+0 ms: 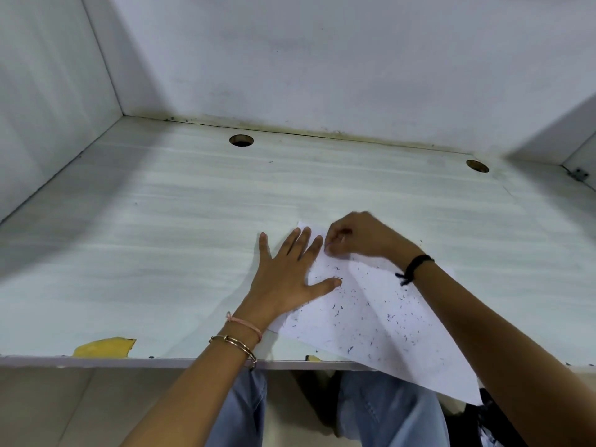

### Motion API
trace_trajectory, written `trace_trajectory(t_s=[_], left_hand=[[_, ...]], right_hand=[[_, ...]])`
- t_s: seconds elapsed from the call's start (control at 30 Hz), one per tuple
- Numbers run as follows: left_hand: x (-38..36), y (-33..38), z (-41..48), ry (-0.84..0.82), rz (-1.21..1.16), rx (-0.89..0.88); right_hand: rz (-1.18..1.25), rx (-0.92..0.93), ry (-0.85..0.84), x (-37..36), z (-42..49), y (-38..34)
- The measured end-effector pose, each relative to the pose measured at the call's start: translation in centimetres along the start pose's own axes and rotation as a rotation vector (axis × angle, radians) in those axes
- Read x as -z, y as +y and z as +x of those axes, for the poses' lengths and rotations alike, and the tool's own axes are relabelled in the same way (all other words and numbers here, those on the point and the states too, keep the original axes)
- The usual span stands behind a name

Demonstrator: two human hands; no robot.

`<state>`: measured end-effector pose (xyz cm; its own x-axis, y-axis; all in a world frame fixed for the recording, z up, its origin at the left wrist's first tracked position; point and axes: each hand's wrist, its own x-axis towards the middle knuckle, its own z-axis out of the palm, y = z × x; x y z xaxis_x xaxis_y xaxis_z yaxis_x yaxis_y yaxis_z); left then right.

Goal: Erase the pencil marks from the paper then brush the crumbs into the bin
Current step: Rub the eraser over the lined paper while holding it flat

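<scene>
A white sheet of paper point(371, 314) lies skewed on the pale desk point(161, 253), its near corner hanging over the front edge. Dark eraser crumbs point(354, 304) are scattered across it. My left hand point(290, 275) lies flat with spread fingers, pressing the paper's left edge down. At the paper's far corner my right hand point(358, 235) has its fingers curled and pinched together on something small; the object itself is hidden by the fingers. No bin is in view.
White walls close the desk in at the back and both sides. Two round cable holes point(241, 140) point(477, 166) sit near the back edge. A patch of yellow tape point(104, 347) sticks by the front edge. My knees show below the desk.
</scene>
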<state>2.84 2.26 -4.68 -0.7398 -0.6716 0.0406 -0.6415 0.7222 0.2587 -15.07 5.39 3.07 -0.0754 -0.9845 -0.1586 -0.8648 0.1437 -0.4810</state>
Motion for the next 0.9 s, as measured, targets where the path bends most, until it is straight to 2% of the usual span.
trace_trajectory(t_s=[0.07,0.1,0.2,0.27,0.5,0.67,0.77,0.83,0.87,0.9], left_hand=[[-0.1,0.0,0.0,0.007,0.001,-0.005],[-0.1,0.0,0.0,0.003,0.003,-0.003],[0.0,0.0,0.0,-0.018,0.017,-0.001],[0.1,-0.1,0.0,-0.015,0.019,0.003],[-0.1,-0.1,0.1,0.006,0.010,0.009],[0.0,-0.1,-0.1,-0.014,-0.007,0.007],[0.4,-0.1,0.0,-0.012,-0.060,-0.008],[0.5,-0.2,-0.1,0.028,-0.039,-0.018],[0.5,-0.4,-0.1,0.065,-0.092,-0.010],[0.7,-0.5,-0.2,0.105,-0.247,0.023]], right_hand=[[0.023,0.032,-0.060,-0.9,-1.0,-0.5],[0.021,0.032,-0.038,-1.0,-1.0,-0.3],[0.059,-0.064,0.168,0.2,-0.1,1.1],[0.087,-0.113,0.213,1.1,0.7,1.7],[0.014,0.004,0.043,-0.9,-0.5,-0.2],[0.075,-0.187,0.243,0.6,0.5,1.5],[0.042,-0.137,0.251,0.4,0.3,0.3],[0.158,-0.056,0.236,-1.0,-1.0,-1.0],[0.194,-0.017,0.204,-1.9,-1.8,-1.5],[0.209,0.015,0.162,-2.9,-2.6,-1.9]])
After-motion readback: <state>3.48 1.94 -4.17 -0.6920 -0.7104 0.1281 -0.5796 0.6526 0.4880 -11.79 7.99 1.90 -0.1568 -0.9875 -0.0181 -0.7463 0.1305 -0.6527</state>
